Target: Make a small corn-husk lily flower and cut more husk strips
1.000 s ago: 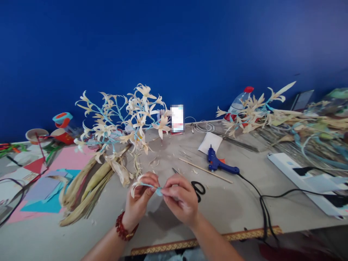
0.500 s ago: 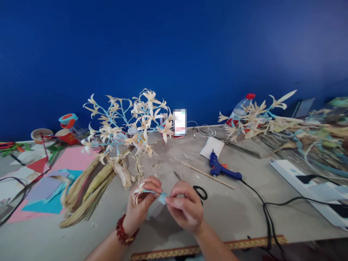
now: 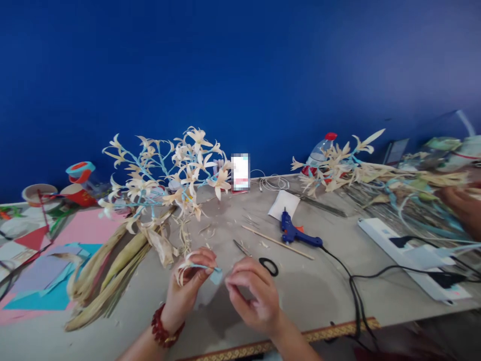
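Note:
My left hand (image 3: 188, 288) pinches a small cream husk flower (image 3: 185, 265) with a light blue wrapped stem whose loose blue end (image 3: 216, 276) sticks out to the right. My right hand (image 3: 250, 296) hovers just right of that blue end, fingers curled in a pinch, a small gap away from it. Both hands are above the grey table (image 3: 319, 296) near its front edge. Black-handled scissors (image 3: 259, 258) lie just behind my right hand.
A branch of cream flowers on blue stems (image 3: 169, 170) and corn husks (image 3: 112, 271) lie at left, coloured paper (image 3: 56, 260) beyond. A blue glue gun (image 3: 296, 233) with a black cord, a wooden skewer (image 3: 278, 242), a white power strip (image 3: 406, 255) and another person's hand (image 3: 464, 208) are right.
My right hand has come off the blue end and drawn slightly right and down. The view has swung a little, and another person's hand has entered at far right.

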A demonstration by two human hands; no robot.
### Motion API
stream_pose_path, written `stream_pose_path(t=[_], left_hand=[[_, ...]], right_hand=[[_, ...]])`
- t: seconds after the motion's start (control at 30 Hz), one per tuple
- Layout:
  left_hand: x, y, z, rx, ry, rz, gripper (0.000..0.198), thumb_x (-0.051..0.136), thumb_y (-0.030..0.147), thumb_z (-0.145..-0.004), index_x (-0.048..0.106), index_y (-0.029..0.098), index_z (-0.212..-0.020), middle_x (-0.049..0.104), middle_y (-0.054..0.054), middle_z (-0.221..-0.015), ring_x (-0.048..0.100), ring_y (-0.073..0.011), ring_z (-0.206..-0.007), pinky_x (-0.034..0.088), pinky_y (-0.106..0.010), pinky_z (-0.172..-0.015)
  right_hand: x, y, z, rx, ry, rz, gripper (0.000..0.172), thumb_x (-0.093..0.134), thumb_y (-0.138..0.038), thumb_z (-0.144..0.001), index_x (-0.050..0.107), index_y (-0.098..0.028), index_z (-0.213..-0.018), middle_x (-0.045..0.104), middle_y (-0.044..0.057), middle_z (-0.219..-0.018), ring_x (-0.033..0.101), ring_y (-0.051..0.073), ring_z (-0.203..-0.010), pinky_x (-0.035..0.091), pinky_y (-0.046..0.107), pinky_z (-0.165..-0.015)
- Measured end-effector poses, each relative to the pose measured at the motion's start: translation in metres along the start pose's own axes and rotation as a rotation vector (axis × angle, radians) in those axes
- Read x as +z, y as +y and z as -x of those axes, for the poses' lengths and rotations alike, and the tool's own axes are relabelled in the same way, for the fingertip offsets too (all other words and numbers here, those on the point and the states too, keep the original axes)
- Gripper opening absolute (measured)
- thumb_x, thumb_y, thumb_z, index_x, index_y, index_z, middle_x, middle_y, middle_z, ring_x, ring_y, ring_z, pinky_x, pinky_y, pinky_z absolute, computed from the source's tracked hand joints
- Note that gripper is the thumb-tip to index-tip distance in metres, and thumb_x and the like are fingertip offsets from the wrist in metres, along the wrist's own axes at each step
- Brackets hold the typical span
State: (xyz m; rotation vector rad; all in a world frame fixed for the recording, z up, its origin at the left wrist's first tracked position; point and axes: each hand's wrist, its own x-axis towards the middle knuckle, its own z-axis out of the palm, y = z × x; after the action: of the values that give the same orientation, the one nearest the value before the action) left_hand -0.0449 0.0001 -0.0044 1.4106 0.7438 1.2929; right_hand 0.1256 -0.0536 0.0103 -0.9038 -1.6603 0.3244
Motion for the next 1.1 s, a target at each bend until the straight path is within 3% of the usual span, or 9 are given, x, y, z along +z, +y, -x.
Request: stream_pose_path(t=[0.1,0.23,0.4,0.5,0.6,0.73,0.93,1.03,1.1], left_hand=[[-0.002,-0.005,0.001,-0.026,0.027,-0.012,0.003,0.068,0.02,-0.077,0.071,0.019,-0.075,0.067,-0.007,-0.083,0.061,-0.0264,-0.093,0.049,-0.038,-0.083],[-0.004,-0.014,0.002,-0.051,0.017,-0.007,0.002,0.071,0.021,-0.073,0.072,0.02,-0.074,0.069,-0.007,-0.085,0.063,-0.0264,-0.092,0.052,-0.035,-0.078],[-0.003,-0.02,0.005,-0.11,0.021,-0.063,0.005,0.071,0.024,-0.073,0.071,0.019,-0.073,0.069,-0.008,-0.089,0.062,-0.0276,-0.096,0.053,-0.034,-0.077],[-0.005,-0.023,0.005,-0.12,0.015,-0.107,0.008,0.071,0.028,-0.073,0.072,0.02,-0.073,0.069,-0.008,-0.092,0.062,-0.0278,-0.097,0.053,-0.033,-0.079],[-0.006,-0.026,0.003,-0.116,0.011,-0.146,0.009,0.07,0.029,-0.074,0.073,0.02,-0.074,0.07,-0.007,-0.092,0.062,-0.0271,-0.097,0.054,-0.033,-0.08],[-0.007,-0.029,0.001,-0.101,0.01,-0.15,0.01,0.07,0.031,-0.073,0.073,0.021,-0.072,0.07,-0.007,-0.09,0.063,-0.0273,-0.094,0.055,-0.033,-0.078],[-0.004,-0.026,0.0,-0.117,0.027,-0.106,0.014,0.074,0.033,-0.068,0.074,0.02,-0.072,0.071,-0.008,-0.084,0.064,-0.0285,-0.09,0.056,-0.034,-0.074],[-0.002,-0.024,0.001,-0.121,0.029,-0.077,0.014,0.074,0.034,-0.068,0.073,0.02,-0.07,0.071,-0.008,-0.084,0.063,-0.029,-0.09,0.055,-0.034,-0.074],[-0.002,-0.023,0.001,-0.119,0.011,-0.072,0.014,0.073,0.034,-0.07,0.073,0.02,-0.071,0.07,-0.008,-0.084,0.063,-0.0287,-0.091,0.055,-0.034,-0.074]], right_hand=[[-0.034,0.011,0.012,0.077,-0.069,0.17,0.024,0.059,-0.009,-0.078,0.06,-0.024,-0.096,0.063,0.005,-0.085,0.06,0.021,-0.081,0.05,0.034,-0.072],[-0.106,0.045,0.022,0.319,-0.071,0.605,0.018,0.056,-0.019,-0.086,0.059,-0.022,-0.104,0.063,0.01,-0.105,0.059,0.026,-0.099,0.048,0.041,-0.087],[-0.168,0.088,0.02,0.412,-0.261,0.901,0.037,0.056,-0.022,-0.082,0.054,-0.017,-0.119,0.055,0.015,-0.125,0.05,0.031,-0.115,0.041,0.047,-0.098],[-0.175,0.104,0.015,0.516,-0.419,0.914,0.044,0.053,-0.014,-0.077,0.054,-0.015,-0.121,0.053,0.015,-0.128,0.05,0.029,-0.115,0.038,0.044,-0.101],[-0.172,0.113,0.009,0.552,-0.454,0.873,0.051,0.053,-0.01,-0.07,0.055,-0.014,-0.121,0.054,0.014,-0.127,0.051,0.028,-0.115,0.037,0.039,-0.101],[-0.169,0.12,0.003,0.561,-0.432,0.811,0.052,0.053,-0.008,-0.065,0.059,-0.012,-0.117,0.058,0.015,-0.12,0.056,0.028,-0.107,0.039,0.037,-0.097],[-0.183,0.127,-0.015,0.647,-0.352,0.597,0.029,0.062,-0.021,-0.067,0.068,-0.015,-0.094,0.068,0.012,-0.099,0.062,0.028,-0.091,0.044,0.037,-0.086],[-0.193,0.133,-0.025,0.749,-0.257,0.419,0.019,0.059,-0.029,-0.071,0.068,-0.017,-0.083,0.071,0.008,-0.084,0.063,0.022,-0.072,0.049,0.032,-0.067],[-0.195,0.137,-0.028,0.826,-0.161,0.289,0.025,0.051,-0.035,-0.077,0.067,-0.016,-0.08,0.071,0.007,-0.075,0.059,0.016,-0.053,0.047,0.027,-0.051]])
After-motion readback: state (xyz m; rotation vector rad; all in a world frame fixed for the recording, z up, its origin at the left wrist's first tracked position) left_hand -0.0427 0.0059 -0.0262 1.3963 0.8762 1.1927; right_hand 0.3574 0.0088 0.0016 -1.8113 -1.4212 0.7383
